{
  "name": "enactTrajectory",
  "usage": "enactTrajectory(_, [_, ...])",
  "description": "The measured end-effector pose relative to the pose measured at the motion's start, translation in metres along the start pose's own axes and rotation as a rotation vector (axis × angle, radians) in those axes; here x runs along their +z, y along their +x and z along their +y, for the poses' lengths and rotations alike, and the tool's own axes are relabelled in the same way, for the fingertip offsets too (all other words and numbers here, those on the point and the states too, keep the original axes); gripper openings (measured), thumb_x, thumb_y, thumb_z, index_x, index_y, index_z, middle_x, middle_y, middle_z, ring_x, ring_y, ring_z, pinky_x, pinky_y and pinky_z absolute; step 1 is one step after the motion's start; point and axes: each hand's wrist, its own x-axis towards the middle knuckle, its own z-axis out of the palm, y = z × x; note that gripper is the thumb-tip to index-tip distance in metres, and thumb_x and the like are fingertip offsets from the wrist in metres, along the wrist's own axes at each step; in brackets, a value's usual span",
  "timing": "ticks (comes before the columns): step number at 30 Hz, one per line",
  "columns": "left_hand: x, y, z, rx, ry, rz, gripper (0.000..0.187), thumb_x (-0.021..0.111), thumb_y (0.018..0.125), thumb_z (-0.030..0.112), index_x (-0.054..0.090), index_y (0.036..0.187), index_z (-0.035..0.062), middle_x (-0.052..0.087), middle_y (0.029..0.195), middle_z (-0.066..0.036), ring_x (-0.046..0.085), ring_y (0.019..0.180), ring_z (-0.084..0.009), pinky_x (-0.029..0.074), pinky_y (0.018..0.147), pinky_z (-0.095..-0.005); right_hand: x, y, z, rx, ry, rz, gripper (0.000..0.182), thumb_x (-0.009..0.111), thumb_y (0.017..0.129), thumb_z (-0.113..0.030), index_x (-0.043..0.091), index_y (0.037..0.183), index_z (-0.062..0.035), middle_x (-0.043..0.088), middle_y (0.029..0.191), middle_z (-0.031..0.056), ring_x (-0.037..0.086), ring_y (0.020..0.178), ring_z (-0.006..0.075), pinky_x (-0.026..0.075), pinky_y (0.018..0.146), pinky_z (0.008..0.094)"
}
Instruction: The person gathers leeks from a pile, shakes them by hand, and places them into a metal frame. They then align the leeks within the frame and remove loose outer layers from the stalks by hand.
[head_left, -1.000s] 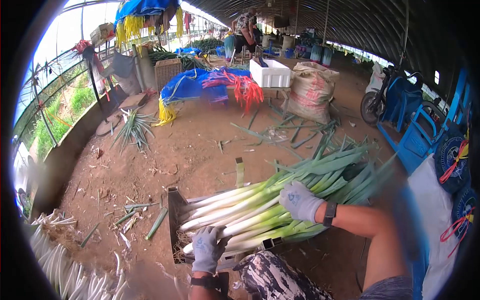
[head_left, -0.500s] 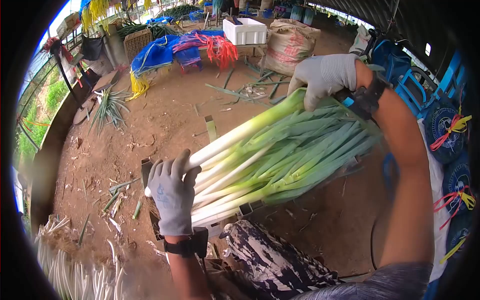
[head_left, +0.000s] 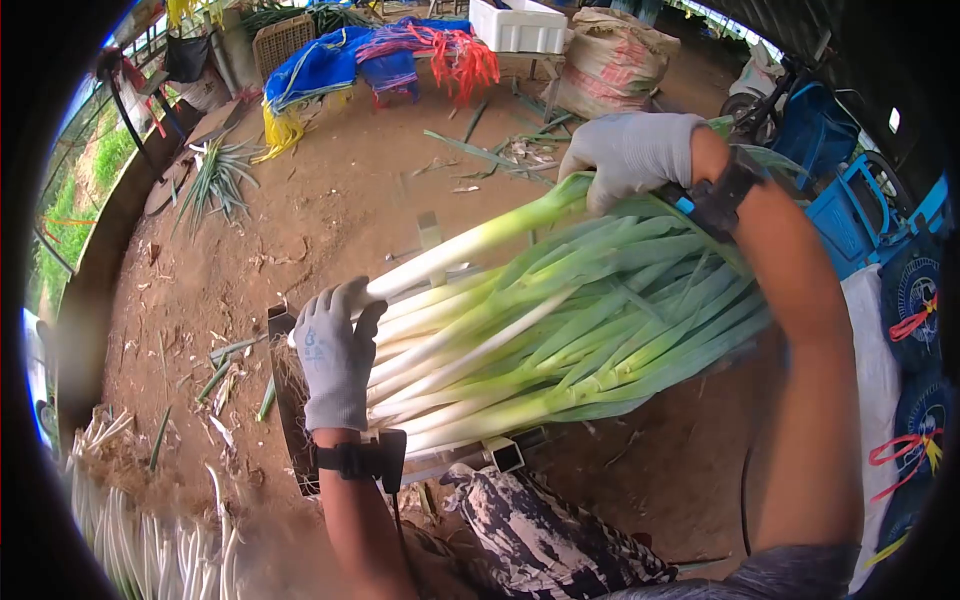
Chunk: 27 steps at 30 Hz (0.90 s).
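Observation:
A thick large green onion (head_left: 470, 240) runs between my two gloved hands, along the far side of a pile of others (head_left: 500, 345). My left hand (head_left: 335, 345) is closed around its white root end. At the leafy end, my right hand (head_left: 630, 160) grips the green part with bent fingers. The pile lies with white stems to the left and green leaves to the right, on a metal frame (head_left: 505, 455) that shows only at its edges. A dark upright end plate (head_left: 290, 400) stands at the root side, partly behind my left hand.
More green onions (head_left: 150, 540) lie at the lower left. Leaf scraps (head_left: 225, 375) litter the dirt floor. Behind are a white box (head_left: 518, 27), a woven sack (head_left: 615, 65) and a bench with red ties (head_left: 465, 65). Blue metal equipment (head_left: 850, 215) stands at the right.
The held green onion now lies farther from the rest of the pile, with a gap below its white stem. Both hands have kept their grip. The camera view has shifted, so the background sits higher.

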Motion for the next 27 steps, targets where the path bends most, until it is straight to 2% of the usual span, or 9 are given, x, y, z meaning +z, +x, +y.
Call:
enactTrajectory(2, [0.01,-0.001,-0.013,-0.061,0.011,0.086,0.032,0.075,0.076,0.026,0.065,0.103,0.0131,0.065,0.096,-0.008,0.061,0.093,-0.0295,0.045,0.085,-0.0414,0.018,0.007,-0.016,-0.01,-0.24,0.202,0.037,0.066,0.075,-0.016,0.068,0.111,-0.0125,0.069,0.094,0.0076,0.065,0.09,0.0276,0.05,0.077,0.0387])
enactTrajectory(4, [0.016,-0.005,-0.022,-0.137,-0.005,0.121,0.032,0.077,0.072,0.022,0.065,0.1,0.0129,0.066,0.096,-0.007,0.061,0.094,-0.0288,0.045,0.085,-0.0412,0.059,0.031,-0.013,-0.017,-0.444,0.402,0.041,0.065,0.078,-0.021,0.064,0.119,-0.0158,0.066,0.103,0.0049,0.063,0.097,0.0242,0.049,0.08,0.0411])
enactTrajectory(7, [0.046,-0.028,-0.051,-0.346,0.145,0.072,0.029,0.075,0.07,0.012,0.064,0.097,0.0145,0.063,0.104,-0.008,0.057,0.104,-0.0295,0.042,0.092,-0.0416,0.159,0.087,0.016,-0.275,-0.358,0.67,0.043,0.063,0.083,-0.029,0.06,0.123,-0.0123,0.063,0.109,0.0091,0.06,0.102,0.0278,0.047,0.087,0.0451])
enactTrajectory(10, [0.079,-0.057,-0.079,-0.516,0.248,-0.045,0.02,0.069,0.075,0.011,0.065,0.094,0.0135,0.058,0.115,-0.013,0.05,0.114,-0.0326,0.04,0.097,-0.041,0.203,0.102,0.016,-0.323,-0.281,0.459,0.046,0.06,0.086,-0.034,0.06,0.123,-0.0074,0.062,0.111,0.014,0.058,0.108,0.0306,0.045,0.091,0.0446])
enactTrajectory(15, [0.06,-0.049,-0.089,-0.734,0.149,-0.219,0.017,0.065,0.083,0.018,0.067,0.099,0.0113,0.058,0.117,-0.015,0.051,0.112,-0.0343,0.045,0.094,-0.0412,0.163,0.135,0.029,-0.178,0.052,0.001,0.05,0.058,0.085,-0.035,0.058,0.126,-0.0055,0.063,0.113,0.0194,0.059,0.107,0.0351,0.046,0.091,0.0426])
enactTrajectory(18, [0.051,-0.041,-0.079,-0.575,0.229,-0.264,0.027,0.064,0.083,0.022,0.067,0.109,0.0142,0.059,0.119,-0.012,0.053,0.11,-0.032,0.047,0.09,-0.0429,0.157,0.155,0.028,-0.135,-0.01,-0.032,0.055,0.062,0.08,-0.039,0.059,0.126,-0.008,0.066,0.109,0.0196,0.063,0.1,0.0361,0.048,0.089,0.044])
enactTrajectory(21, [0.052,-0.03,-0.06,-0.235,0.281,-0.332,0.033,0.063,0.082,0.02,0.065,0.115,0.0149,0.061,0.118,-0.01,0.055,0.109,-0.0304,0.046,0.092,-0.042,0.168,0.163,0.019,-0.076,-0.188,0.017,0.055,0.063,0.079,-0.042,0.062,0.122,-0.0088,0.066,0.108,0.0184,0.063,0.1,0.0348,0.048,0.089,0.0438])
enactTrajectory(24, [0.08,-0.033,-0.069,-0.153,0.207,-0.408,0.037,0.061,0.082,0.019,0.064,0.119,0.0141,0.063,0.114,-0.01,0.055,0.109,-0.029,0.044,0.094,-0.0404,0.126,0.139,-0.028,0.035,-0.087,-0.137,0.051,0.061,0.079,-0.044,0.064,0.117,-0.0093,0.067,0.105,0.0165,0.064,0.098,0.0338,0.048,0.086,0.0441])
enactTrajectory(27, [0.076,-0.028,-0.071,-0.13,0.119,-0.393,0.032,0.062,0.081,0.018,0.064,0.112,0.0136,0.065,0.106,-0.009,0.056,0.104,-0.0299,0.041,0.092,-0.0443,0.148,0.135,-0.028,-0.045,-0.309,0.088,0.046,0.061,0.079,-0.043,0.066,0.109,-0.0082,0.067,0.098,0.015,0.065,0.094,0.0327,0.049,0.081,0.0444])
